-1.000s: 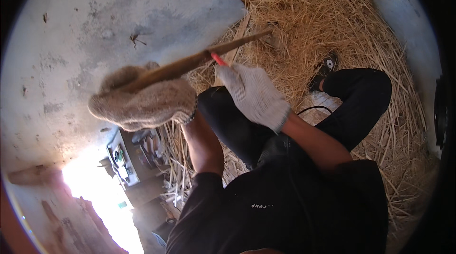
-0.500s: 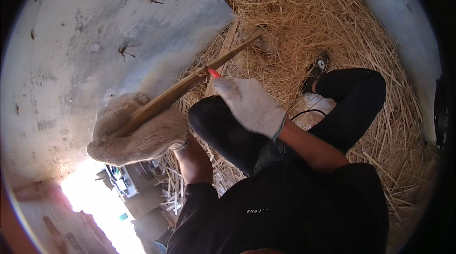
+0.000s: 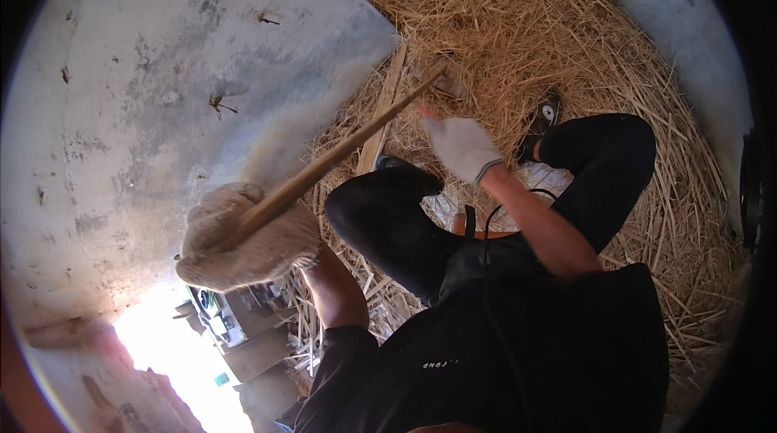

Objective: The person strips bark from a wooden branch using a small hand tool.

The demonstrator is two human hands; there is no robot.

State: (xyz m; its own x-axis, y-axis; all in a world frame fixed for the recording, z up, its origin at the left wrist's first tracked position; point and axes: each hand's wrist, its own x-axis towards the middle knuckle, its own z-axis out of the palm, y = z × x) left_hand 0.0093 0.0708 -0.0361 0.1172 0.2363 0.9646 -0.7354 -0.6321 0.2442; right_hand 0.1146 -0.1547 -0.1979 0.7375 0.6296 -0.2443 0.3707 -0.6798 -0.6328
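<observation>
My left hand (image 3: pixel 247 247), in a thick beige work glove, is closed round the near end of a long brown wooden strip (image 3: pixel 348 144). The strip slants up and right, narrowing toward its far end over the shavings. My right hand (image 3: pixel 463 150), in a pale knit glove, is held to the right of the strip, apart from it. A bit of a red-handled tool (image 3: pixel 425 112) sticks out at its fingertips; the rest is hidden by the hand, so its kind does not show.
Straw-like shavings (image 3: pixel 518 20) cover the floor, and a flat wooden board (image 3: pixel 384 105) lies on them behind the strip. A stained pale wall (image 3: pixel 162 93) rises at the left. My bent legs (image 3: pixel 388 214) are below the hands. Boxes (image 3: pixel 251 348) stand by the bright opening, lower left.
My right hand has moved away from the strip, up and to the right, with the red-handled tool. My left hand has shifted slightly right with the strip, whose face has turned.
</observation>
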